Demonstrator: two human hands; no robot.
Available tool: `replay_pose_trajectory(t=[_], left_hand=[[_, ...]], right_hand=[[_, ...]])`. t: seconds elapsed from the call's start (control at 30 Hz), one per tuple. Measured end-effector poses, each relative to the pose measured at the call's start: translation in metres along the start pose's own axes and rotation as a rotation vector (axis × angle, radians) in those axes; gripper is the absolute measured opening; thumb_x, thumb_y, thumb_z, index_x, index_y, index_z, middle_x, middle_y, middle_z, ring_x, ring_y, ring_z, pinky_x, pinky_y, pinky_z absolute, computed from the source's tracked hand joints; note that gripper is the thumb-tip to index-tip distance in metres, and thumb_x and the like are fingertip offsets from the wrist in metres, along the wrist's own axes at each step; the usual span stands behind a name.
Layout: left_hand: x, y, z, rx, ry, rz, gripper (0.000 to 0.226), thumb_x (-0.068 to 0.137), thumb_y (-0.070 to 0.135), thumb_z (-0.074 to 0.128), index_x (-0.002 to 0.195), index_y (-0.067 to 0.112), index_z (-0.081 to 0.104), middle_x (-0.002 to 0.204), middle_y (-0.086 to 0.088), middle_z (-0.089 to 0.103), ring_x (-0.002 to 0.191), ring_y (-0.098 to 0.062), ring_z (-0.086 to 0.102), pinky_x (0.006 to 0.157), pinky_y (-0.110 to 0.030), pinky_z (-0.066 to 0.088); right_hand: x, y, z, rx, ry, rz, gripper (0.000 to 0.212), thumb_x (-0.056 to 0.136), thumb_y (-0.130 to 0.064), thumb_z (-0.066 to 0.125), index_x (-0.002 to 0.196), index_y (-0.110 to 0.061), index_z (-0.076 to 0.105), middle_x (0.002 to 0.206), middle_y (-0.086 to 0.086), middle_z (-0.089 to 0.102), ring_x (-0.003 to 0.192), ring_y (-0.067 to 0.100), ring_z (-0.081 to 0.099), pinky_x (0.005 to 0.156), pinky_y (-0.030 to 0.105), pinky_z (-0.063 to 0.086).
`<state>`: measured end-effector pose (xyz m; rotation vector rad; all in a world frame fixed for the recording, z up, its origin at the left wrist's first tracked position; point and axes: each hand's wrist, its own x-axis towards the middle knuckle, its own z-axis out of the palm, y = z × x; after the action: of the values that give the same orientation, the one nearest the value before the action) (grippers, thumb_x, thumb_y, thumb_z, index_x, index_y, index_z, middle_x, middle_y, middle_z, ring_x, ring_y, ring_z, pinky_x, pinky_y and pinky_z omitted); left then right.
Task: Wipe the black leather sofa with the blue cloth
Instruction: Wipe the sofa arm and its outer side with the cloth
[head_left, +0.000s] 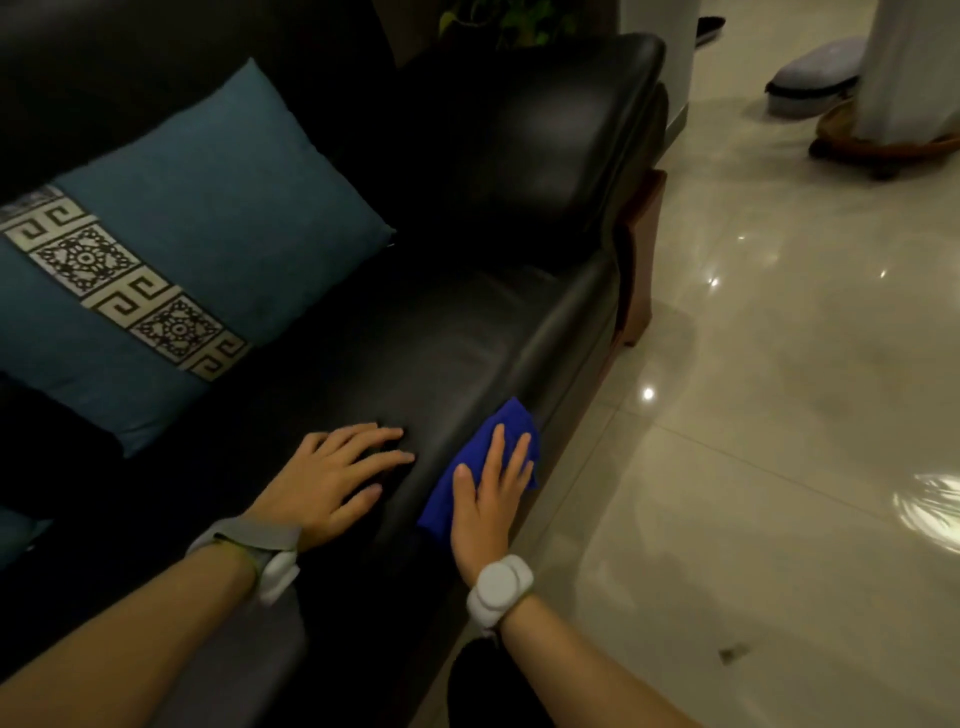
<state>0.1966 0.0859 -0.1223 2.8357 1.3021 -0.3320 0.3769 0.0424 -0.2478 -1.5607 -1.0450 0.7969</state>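
The black leather sofa (447, 332) fills the left and middle of the view, its seat cushion running toward a padded armrest at the top. A folded blue cloth (483, 447) lies on the seat's front edge. My right hand (488, 499) presses flat on the cloth with straight fingers. My left hand (337, 478) rests flat on the seat cushion just left of the cloth, fingers spread. Both wrists wear white round devices.
A teal cushion (171, 249) with a patterned band leans on the sofa back at the left. Glossy pale floor tiles (779, 415) spread to the right. A wooden wheeled stand (883, 145) with white fabric and a grey slipper (815, 73) sit at the top right.
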Motion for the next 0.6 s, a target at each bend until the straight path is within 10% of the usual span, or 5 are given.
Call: replay_pose_trajectory(t=[0.1,0.37,0.6], left_hand=[[0.032,0.008,-0.014,0.055,0.06,-0.007,0.049,0.096,0.047,0.03,0.143,0.042,0.041,0.154,0.012,0.033,0.138,-0.016,0.038,0.099,-0.037,0.038],[0.143,0.029,0.0,-0.12,-0.084,-0.369,0.053,0.095,0.067,0.013,0.137,0.067,-0.02,0.152,0.03,-0.031,0.148,-0.02,-0.025,0.11,-0.071,-0.008],[0.143,0.031,0.02,-0.091,0.072,-0.332,0.05,0.094,0.064,-0.002,0.139,0.063,-0.024,0.155,0.026,-0.029,0.147,-0.021,-0.028,0.109,-0.072,-0.013]], right_hand=[[0.044,-0.005,-0.012,0.038,0.034,0.044,0.059,0.101,-0.035,0.044,0.149,-0.032,0.01,0.161,0.001,-0.007,0.15,0.029,-0.006,0.122,0.043,-0.003],[0.059,0.013,-0.022,0.251,0.046,0.062,0.059,0.104,-0.029,0.04,0.148,-0.034,0.002,0.16,-0.007,-0.005,0.15,0.016,-0.007,0.122,0.048,0.0],[-0.005,0.029,0.008,0.178,-0.008,0.016,0.063,0.097,-0.047,0.035,0.145,-0.055,-0.005,0.161,-0.014,-0.017,0.147,0.007,-0.02,0.122,0.043,-0.006]])
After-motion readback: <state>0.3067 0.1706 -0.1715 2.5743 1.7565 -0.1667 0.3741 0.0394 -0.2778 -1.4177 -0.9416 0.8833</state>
